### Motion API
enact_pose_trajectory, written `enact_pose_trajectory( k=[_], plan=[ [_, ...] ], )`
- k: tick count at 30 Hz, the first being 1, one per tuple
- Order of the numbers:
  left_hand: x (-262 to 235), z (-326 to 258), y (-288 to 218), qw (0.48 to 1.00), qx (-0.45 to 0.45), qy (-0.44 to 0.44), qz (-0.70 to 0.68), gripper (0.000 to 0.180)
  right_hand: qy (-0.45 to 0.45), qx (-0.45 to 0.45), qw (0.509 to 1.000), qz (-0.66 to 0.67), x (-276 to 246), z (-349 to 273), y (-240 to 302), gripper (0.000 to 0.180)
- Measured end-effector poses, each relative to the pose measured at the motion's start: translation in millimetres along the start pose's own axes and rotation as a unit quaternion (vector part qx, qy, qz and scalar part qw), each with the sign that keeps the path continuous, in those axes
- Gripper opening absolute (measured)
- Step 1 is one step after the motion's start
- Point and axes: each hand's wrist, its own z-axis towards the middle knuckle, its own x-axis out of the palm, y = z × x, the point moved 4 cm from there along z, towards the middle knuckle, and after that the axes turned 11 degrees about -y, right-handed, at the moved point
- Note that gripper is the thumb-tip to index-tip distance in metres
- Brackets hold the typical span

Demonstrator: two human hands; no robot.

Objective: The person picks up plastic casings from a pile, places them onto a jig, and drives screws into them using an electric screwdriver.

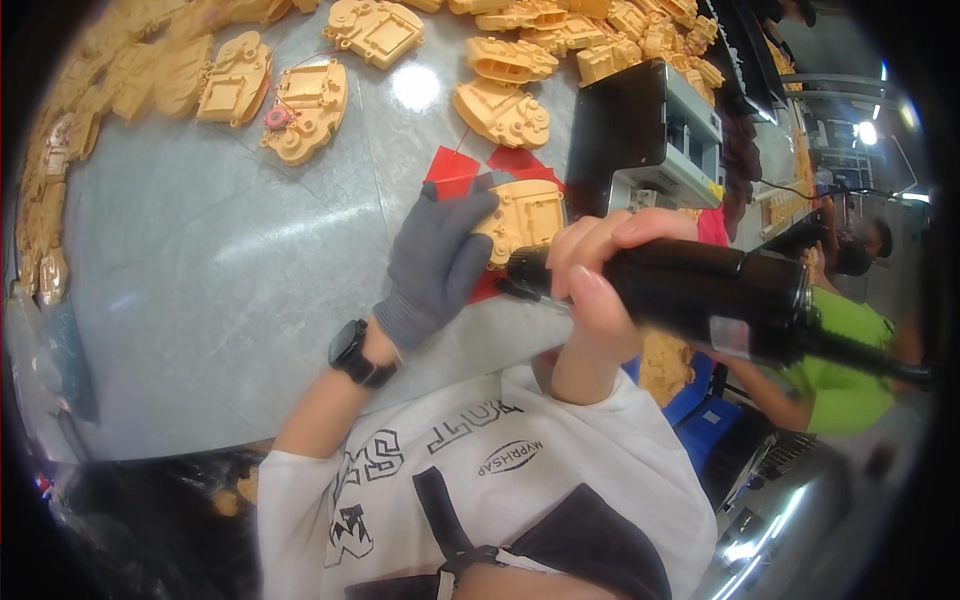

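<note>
The left hand [437, 262], in a grey glove, lies flat with fingers spread on a tan plastic housing [525, 217], pressing it down so that it stays put on the red mat [455, 172] beneath it. The right hand [590, 285], bare, is wrapped tight around a black electric screwdriver [690, 297], whose tip points left toward the near edge of the housing, just beside the gloved fingers; a cable runs off its back end to the right. The housing sits near the front of the grey tabletop [220, 300], within easy reach of both hands. Many more tan housings [305, 110] lie in rows along the far side, well apart from the work. A grey and black machine [650, 135] stands just behind the housing. Another person in a green shirt [845, 360] sits to the right.
</note>
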Motion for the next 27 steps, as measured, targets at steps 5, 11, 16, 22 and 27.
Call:
enact_pose_trajectory(
  k=[5,11,16,22,27],
  plan=[
    [-0.7,-1.3,3.2,1.0,0.0,0.001,-0.004,0.034,0.064,-0.006,0.995,-0.079,4.9,3.7,-1.2,0.038],
    [-1.3,-0.7,2.7,1.0,0.003,-0.002,-0.007,0.034,0.131,-0.013,0.99,-0.057,6.7,7.5,-6.7,0.037],
    [1.7,-1.4,1.2,1.0,0.002,0.009,0.001,0.035,0.064,-0.019,0.997,0.033,-5.0,8.9,-12.2,0.034],
    [1.8,-0.1,1.6,0.999,0.007,0.033,-0.001,0.043,-0.051,-0.053,0.992,0.106,-38.6,0.8,10.9,0.037],
    [5.2,-1.1,-1.8,0.996,-0.048,0.064,0.036,0.059,-0.284,-0.118,0.952,0.011,-116.1,22.2,54.6,0.038]
  ],
)
